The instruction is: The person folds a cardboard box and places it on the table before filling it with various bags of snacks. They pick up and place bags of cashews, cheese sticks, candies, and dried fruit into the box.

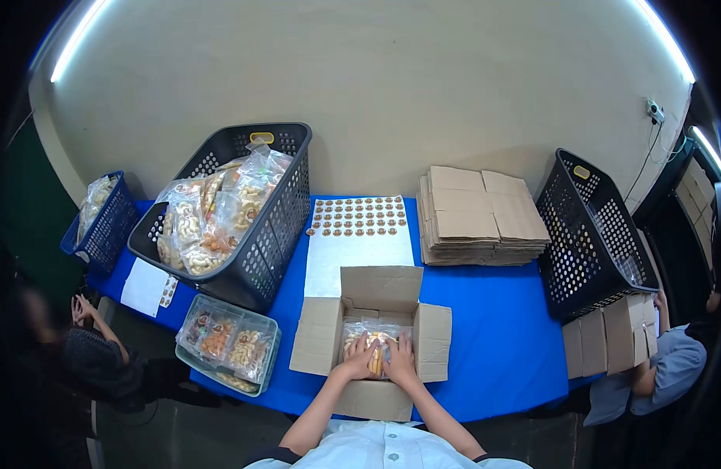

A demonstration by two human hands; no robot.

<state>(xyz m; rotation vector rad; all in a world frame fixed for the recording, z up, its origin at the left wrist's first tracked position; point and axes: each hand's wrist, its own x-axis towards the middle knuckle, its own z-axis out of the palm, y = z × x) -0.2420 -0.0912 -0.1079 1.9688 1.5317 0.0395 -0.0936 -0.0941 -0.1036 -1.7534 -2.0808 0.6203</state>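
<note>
In the head view an open cardboard box stands in front of me with its flaps folded outward. Clear plastic snack packets with pale and orange pieces lie inside it. My left hand reaches into the box with fingers stretched out over the packets. Beside it, my right hand rests on the same packets, its fingers also extended. Neither hand appears to grip anything. The lower layers in the box are hidden by the hands and the top packets.
A large black basket full of snack packets stands left, with a clear tub of packets before it. A sticker sheet lies behind the box. Flattened cartons and another black basket are right. People stand at both sides.
</note>
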